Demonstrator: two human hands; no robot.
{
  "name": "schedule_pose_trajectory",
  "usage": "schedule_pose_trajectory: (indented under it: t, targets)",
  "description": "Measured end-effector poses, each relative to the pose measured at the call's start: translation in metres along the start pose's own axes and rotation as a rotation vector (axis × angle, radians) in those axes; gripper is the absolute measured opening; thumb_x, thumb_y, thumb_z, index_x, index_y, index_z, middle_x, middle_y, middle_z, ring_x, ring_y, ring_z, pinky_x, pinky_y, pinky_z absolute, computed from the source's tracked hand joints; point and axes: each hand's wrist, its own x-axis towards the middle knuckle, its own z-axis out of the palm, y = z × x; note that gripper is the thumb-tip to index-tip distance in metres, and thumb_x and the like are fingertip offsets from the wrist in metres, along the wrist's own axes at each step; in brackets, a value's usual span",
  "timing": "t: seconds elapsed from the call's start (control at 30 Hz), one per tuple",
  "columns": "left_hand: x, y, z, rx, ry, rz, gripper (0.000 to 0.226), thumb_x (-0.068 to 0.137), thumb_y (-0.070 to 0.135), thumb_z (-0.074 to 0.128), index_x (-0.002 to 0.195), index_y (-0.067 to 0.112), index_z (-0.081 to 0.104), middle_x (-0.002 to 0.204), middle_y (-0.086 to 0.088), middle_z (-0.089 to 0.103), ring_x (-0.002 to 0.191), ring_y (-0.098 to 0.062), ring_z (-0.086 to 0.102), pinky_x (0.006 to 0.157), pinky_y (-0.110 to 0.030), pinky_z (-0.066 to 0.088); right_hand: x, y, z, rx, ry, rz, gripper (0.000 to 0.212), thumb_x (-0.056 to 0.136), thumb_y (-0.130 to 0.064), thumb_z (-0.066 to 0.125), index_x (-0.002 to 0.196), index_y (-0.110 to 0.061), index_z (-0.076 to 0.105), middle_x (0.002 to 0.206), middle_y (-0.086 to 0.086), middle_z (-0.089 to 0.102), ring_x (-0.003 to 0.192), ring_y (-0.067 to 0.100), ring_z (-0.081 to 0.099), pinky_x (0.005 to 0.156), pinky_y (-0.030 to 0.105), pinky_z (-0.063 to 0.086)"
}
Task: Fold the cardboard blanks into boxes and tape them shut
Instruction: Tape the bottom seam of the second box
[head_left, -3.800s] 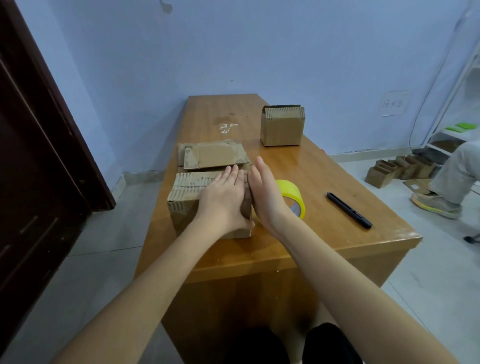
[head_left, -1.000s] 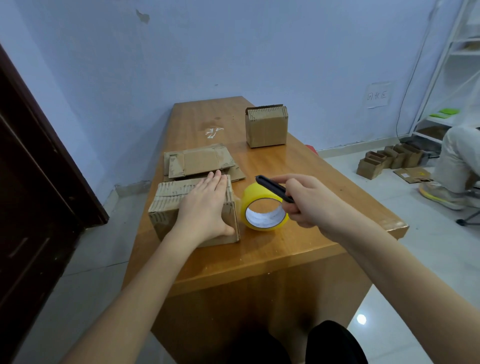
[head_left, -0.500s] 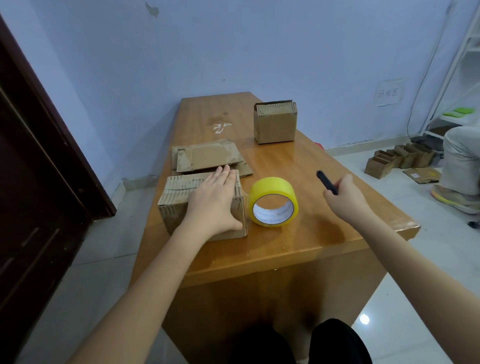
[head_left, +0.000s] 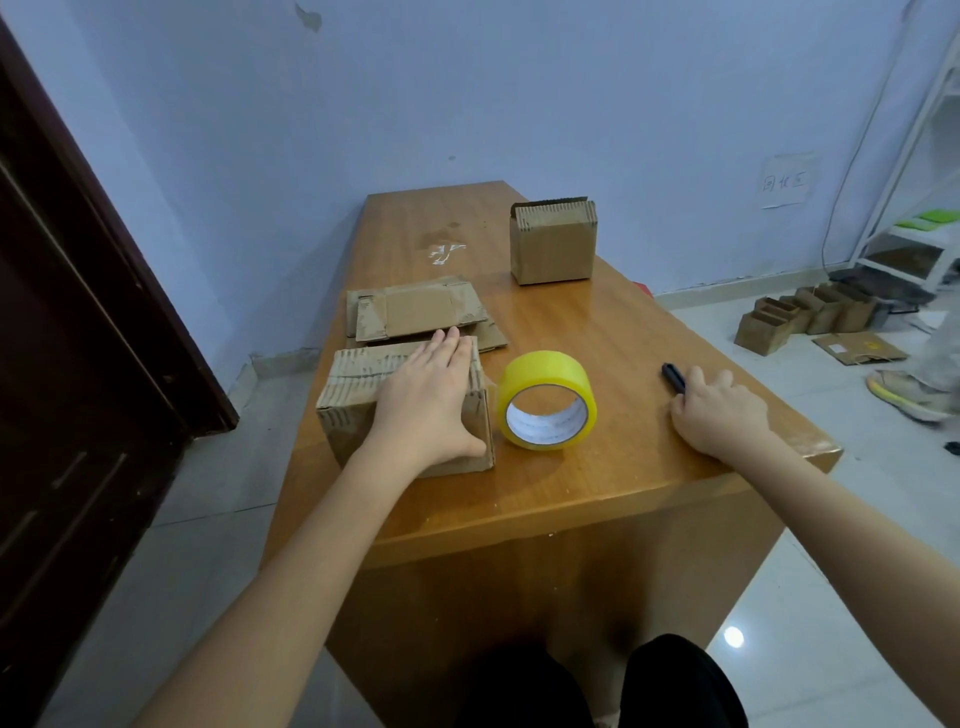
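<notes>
Left hand (head_left: 431, 400) flat on closed box (head_left: 363, 410) — contents hidden

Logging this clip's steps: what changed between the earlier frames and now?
The right hand left the box, picked up the black pen, carried it above the yellow tape roll, then brought it down onto the table at the right. The tape roll now stands on edge. The left hand stayed flat on the box.

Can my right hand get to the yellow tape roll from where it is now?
Probably yes. The right hand sits on the table beside the tape roll with only bare tabletop between them, but its fingers are curled over the black pen, which it would have to release first.
</notes>
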Motion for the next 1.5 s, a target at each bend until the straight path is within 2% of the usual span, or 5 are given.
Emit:
schedule_pose_trajectory:
  t: [0.37, 0.6, 0.8, 1.1, 1.5]
  targets:
    - [0.002, 0.0, -0.002, 0.007, -0.027, 0.007, 0.116, 0.069, 0.051, 0.074, 0.151, 0.012, 0.002, 0.159, -0.003, 0.0, 0.146, -0.015, 0.003, 0.115, -0.027, 0.011, -0.008, -0.03, -0.045, 0.202, 0.346, -0.334, 0.035, 0.092, -0.042, 0.047, 0.105, -0.011, 0.055, 0.103, 0.006, 0.057, 0.092, 0.023, 0.054, 0.069, 0.034, 0.046]
    - [0.001, -0.001, -0.002, 0.01, -0.025, 0.008, 0.118, 0.068, 0.053, 0.075, 0.151, 0.013, 0.002, 0.159, -0.002, 0.001, 0.146, -0.015, 0.003, 0.115, -0.028, 0.012, -0.019, -0.128, -0.101, 0.214, 0.025, -0.746, 0.043, 0.089, -0.052, 0.051, 0.123, -0.026, 0.06, 0.116, -0.007, 0.062, 0.108, 0.015, 0.057, 0.086, 0.033, 0.048]
    - [0.002, 0.0, -0.001, 0.01, -0.024, 0.003, 0.118, 0.068, 0.053, 0.075, 0.151, 0.014, 0.002, 0.159, -0.002, 0.001, 0.146, -0.015, 0.003, 0.116, -0.029, 0.011, -0.011, -0.157, -0.096, 0.168, -0.514, -0.646, 0.039, 0.088, -0.035, 0.057, 0.117, -0.012, 0.065, 0.086, 0.004, 0.068, 0.067, 0.018, 0.066, 0.067, 0.026, 0.055]
    - [0.003, 0.005, -0.001, 0.007, -0.013, 0.01, 0.117, 0.068, 0.053, 0.075, 0.151, 0.013, 0.002, 0.159, -0.003, 0.0, 0.146, -0.015, 0.003, 0.116, -0.029, 0.01, -0.008, -0.127, -0.098, 0.318, -0.473, -0.544, 0.02, 0.079, -0.044, 0.066, 0.096, -0.032, 0.066, 0.115, -0.002, 0.056, 0.107, 0.02, 0.051, 0.089, 0.033, 0.046]
    - [-0.006, 0.006, -0.001, -0.018, 0.022, 0.069, 0.122, 0.066, 0.049, 0.078, 0.15, 0.027, -0.008, 0.159, -0.003, 0.002, 0.146, -0.016, 0.003, 0.116, -0.028, 0.009, -0.021, -0.135, -0.098, 0.343, -0.506, -0.443, 0.016, 0.093, -0.025, 0.053, 0.1, -0.018, 0.065, 0.089, 0.002, 0.06, 0.062, 0.02, 0.065, 0.045, 0.024, 0.051]
